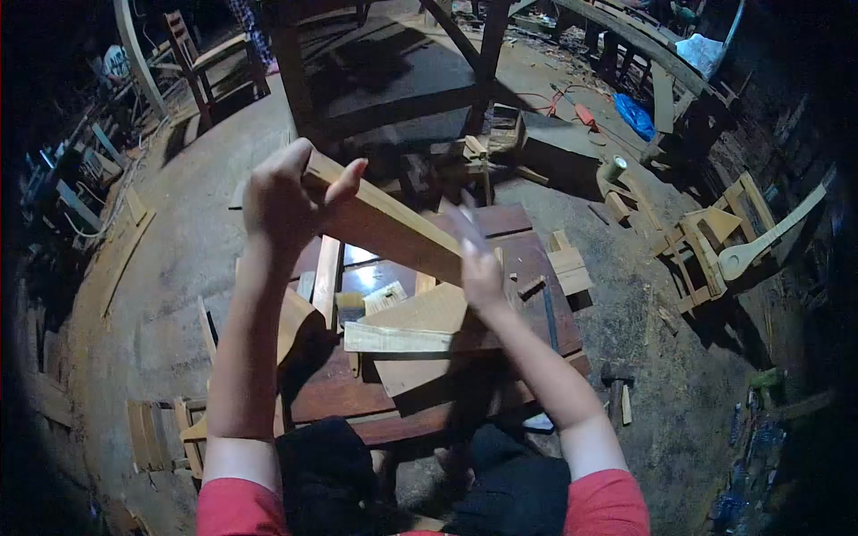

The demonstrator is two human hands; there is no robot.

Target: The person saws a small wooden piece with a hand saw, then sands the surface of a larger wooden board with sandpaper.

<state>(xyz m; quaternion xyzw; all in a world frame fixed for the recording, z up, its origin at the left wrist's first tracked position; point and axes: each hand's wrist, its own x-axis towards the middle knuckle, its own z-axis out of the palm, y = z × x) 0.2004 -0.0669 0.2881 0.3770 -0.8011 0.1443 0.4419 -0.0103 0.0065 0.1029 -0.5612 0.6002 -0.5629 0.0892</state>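
My left hand is closed around the upper left end of a wooden board, its thumb over the edge. The board is raised at a slant above a low reddish-brown table. Against the board's lower right end is my right hand, its fingers smeared by motion. A pale blurred streak shows at these fingers; whether it is a held thing I cannot make out. Below the board, a light wooden piece with a pale edge lies on the table, near a paintbrush.
A hammer lies on the floor to the right. Beyond it are a small wooden frame and a large wooden spoon-shaped piece. A dark wooden frame stands ahead. An orange cord lies near a blue bag.
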